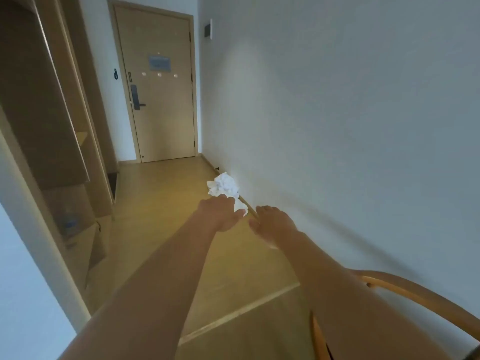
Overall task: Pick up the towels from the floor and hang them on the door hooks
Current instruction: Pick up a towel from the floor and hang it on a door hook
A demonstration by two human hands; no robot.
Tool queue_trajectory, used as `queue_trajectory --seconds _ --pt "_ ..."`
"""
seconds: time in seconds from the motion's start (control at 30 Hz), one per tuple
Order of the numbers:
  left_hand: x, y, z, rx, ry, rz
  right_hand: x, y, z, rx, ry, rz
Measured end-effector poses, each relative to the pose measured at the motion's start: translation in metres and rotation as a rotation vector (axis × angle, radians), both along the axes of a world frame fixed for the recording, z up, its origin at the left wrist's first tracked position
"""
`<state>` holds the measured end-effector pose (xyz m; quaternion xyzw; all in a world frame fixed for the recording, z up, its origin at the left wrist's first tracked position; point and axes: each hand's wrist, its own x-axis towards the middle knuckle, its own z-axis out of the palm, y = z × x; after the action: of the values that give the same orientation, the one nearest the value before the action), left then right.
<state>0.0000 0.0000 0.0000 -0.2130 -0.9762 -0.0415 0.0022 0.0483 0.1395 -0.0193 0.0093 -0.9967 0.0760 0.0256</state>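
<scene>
A crumpled white towel (224,185) lies on the wooden floor against the right wall's skirting. Both of my bare arms stretch forward toward it. My left hand (220,214) is over the towel's near edge, with a white fold showing between its fingers and thumb; I cannot tell whether it grips the cloth. My right hand (272,224) hovers palm down just right of it, fingers apart and holding nothing. At the corridor's end stands the closed beige door (161,120), with a row of small pale hooks (159,74) at mid height.
An open wooden wardrobe with shelves (65,152) lines the left side. A curved wooden chair back (415,294) sits at the bottom right by my right arm. A small black door stopper (217,168) is at the skirting beyond the towel. A black hook (115,74) hangs left of the door.
</scene>
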Motion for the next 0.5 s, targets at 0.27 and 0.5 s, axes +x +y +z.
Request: queue_trajectory --seconds 0.27,0.5 --pt "-0.140 -0.024 0.012 -0.054 0.004 -0.002 -0.145 -0.021 0.007 -0.041 0.013 -0.053" --pt "-0.240 -0.032 0.000 -0.048 -0.041 -0.015 -0.249 -0.025 0.003 -0.077 0.000 -0.083"
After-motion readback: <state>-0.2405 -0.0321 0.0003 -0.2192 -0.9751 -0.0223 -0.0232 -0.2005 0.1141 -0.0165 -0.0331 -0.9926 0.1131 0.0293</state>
